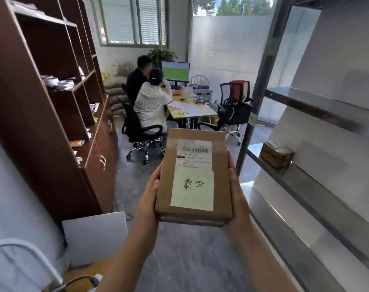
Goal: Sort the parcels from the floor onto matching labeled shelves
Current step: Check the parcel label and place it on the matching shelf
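You hold a flat brown parcel [195,178] up in front of you, above the floor, your left hand [151,190] and right hand [236,192] clamped on its long edges. Its pale green note [193,191] reads 泰安 in black pen, under a barcoded shipping label [195,154] too blurred to read. A smaller box [276,153] sits on the metal shelf [306,175] to your right.

Brown cardboard parcel [195,178] bearing a white printed label [194,153] with a black barcode and a pale green note [192,191] with black handwriting; another brown parcel [276,153] on the grey metal shelf [306,180]; dark brown bookcase [42,98]; green monitor screen [175,71]
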Action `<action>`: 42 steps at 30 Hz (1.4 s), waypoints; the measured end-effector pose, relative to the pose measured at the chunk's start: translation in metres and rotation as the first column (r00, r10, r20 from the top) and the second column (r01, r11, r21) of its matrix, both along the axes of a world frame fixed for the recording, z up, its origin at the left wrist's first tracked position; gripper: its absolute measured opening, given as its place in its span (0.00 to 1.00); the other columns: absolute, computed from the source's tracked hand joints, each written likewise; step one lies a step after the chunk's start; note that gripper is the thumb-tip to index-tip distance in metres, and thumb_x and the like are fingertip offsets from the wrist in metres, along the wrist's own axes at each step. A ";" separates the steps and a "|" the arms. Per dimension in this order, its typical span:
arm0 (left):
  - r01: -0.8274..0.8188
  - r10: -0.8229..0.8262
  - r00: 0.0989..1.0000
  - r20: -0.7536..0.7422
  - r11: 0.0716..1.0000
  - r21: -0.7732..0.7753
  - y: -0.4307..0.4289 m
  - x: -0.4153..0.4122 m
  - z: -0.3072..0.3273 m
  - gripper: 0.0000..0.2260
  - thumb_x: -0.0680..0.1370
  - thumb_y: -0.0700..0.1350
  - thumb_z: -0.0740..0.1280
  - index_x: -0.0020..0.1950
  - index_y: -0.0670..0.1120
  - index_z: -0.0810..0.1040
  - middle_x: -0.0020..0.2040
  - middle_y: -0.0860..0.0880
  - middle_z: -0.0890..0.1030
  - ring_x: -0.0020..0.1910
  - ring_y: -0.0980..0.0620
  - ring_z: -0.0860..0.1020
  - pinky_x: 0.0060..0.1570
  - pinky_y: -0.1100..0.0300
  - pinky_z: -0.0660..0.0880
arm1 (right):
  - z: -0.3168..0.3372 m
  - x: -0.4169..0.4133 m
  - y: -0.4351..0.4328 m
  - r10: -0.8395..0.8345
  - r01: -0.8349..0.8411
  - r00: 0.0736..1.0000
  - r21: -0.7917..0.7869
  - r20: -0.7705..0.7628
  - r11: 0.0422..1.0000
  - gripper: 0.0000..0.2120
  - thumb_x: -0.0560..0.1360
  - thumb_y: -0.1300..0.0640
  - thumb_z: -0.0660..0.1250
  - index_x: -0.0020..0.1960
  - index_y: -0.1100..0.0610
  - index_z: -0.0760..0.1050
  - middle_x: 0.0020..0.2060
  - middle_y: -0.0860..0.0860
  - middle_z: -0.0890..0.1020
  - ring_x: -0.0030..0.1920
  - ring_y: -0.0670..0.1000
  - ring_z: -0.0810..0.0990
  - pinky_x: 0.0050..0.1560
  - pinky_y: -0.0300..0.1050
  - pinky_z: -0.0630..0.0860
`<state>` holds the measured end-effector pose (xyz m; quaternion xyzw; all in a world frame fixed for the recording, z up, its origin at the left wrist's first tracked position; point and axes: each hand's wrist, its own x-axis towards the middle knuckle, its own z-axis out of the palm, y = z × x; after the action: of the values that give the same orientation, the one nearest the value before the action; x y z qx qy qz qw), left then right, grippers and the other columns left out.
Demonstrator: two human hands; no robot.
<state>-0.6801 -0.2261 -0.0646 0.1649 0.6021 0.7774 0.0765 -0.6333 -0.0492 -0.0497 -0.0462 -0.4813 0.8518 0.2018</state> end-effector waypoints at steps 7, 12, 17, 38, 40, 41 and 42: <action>0.003 -0.002 1.000 0.012 0.999 -0.045 0.061 -0.092 0.015 0.20 0.81 0.59 0.56 0.73 0.65 0.72 0.69 0.51 0.81 0.68 0.47 0.79 0.67 0.41 0.74 | 0.003 -0.092 0.064 -0.027 0.026 1.000 0.039 0.002 0.999 0.26 0.77 0.42 0.58 0.75 0.38 0.68 0.70 0.52 0.79 0.65 0.58 0.81 0.58 0.53 0.83; 0.016 -0.018 1.000 -0.024 0.996 -0.085 0.113 -0.160 0.023 0.21 0.82 0.59 0.55 0.75 0.65 0.71 0.71 0.55 0.79 0.70 0.53 0.78 0.69 0.45 0.73 | 0.008 -0.155 0.116 -0.037 0.037 0.999 0.037 0.001 0.999 0.26 0.80 0.42 0.55 0.77 0.40 0.66 0.73 0.52 0.76 0.71 0.58 0.77 0.66 0.58 0.78; 0.056 -0.056 0.998 -0.019 0.998 -0.043 0.155 -0.212 0.017 0.20 0.83 0.60 0.56 0.75 0.65 0.71 0.73 0.56 0.77 0.72 0.54 0.76 0.69 0.47 0.72 | 0.009 -0.204 0.160 -0.045 0.045 0.999 0.055 0.000 0.997 0.26 0.79 0.43 0.57 0.77 0.43 0.68 0.66 0.51 0.82 0.60 0.52 0.85 0.49 0.44 0.85; 0.532 -0.531 0.847 -0.038 0.845 0.053 0.256 -0.450 0.026 0.19 0.82 0.57 0.54 0.71 0.66 0.75 0.73 0.58 0.77 0.73 0.56 0.74 0.75 0.44 0.65 | 0.018 -0.368 0.215 -0.514 0.512 0.849 0.047 0.124 0.857 0.36 0.69 0.34 0.63 0.74 0.48 0.73 0.64 0.55 0.84 0.54 0.54 0.87 0.40 0.42 0.85; 0.556 -0.557 0.830 -0.014 0.828 0.074 0.257 -0.479 0.027 0.18 0.83 0.57 0.54 0.68 0.67 0.78 0.72 0.58 0.78 0.72 0.55 0.75 0.75 0.43 0.65 | 0.020 -0.391 0.208 -0.552 0.549 0.823 0.063 0.133 0.833 0.33 0.72 0.35 0.61 0.74 0.48 0.73 0.64 0.55 0.84 0.55 0.55 0.87 0.41 0.41 0.84; 0.566 -0.568 0.823 -0.007 0.820 0.086 0.257 -0.493 0.026 0.18 0.84 0.55 0.54 0.67 0.67 0.78 0.72 0.58 0.78 0.73 0.55 0.74 0.76 0.44 0.64 | 0.020 -0.401 0.205 -0.572 0.567 0.809 0.072 0.135 0.820 0.33 0.73 0.35 0.61 0.74 0.48 0.73 0.64 0.54 0.83 0.56 0.56 0.87 0.42 0.41 0.84; 0.577 -0.580 0.815 -0.002 0.811 0.097 0.258 -0.506 0.026 0.18 0.85 0.53 0.53 0.68 0.66 0.79 0.73 0.57 0.77 0.73 0.55 0.74 0.76 0.44 0.63 | 0.020 -0.412 0.202 -0.592 0.587 0.794 0.080 0.137 0.805 0.32 0.73 0.34 0.61 0.74 0.47 0.73 0.64 0.54 0.83 0.57 0.56 0.86 0.42 0.41 0.84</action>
<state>-1.1862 0.0317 -0.0389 0.3329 0.4857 0.7466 0.3096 -1.0454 0.1532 -0.0294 -0.2567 -0.4713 0.7321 0.4196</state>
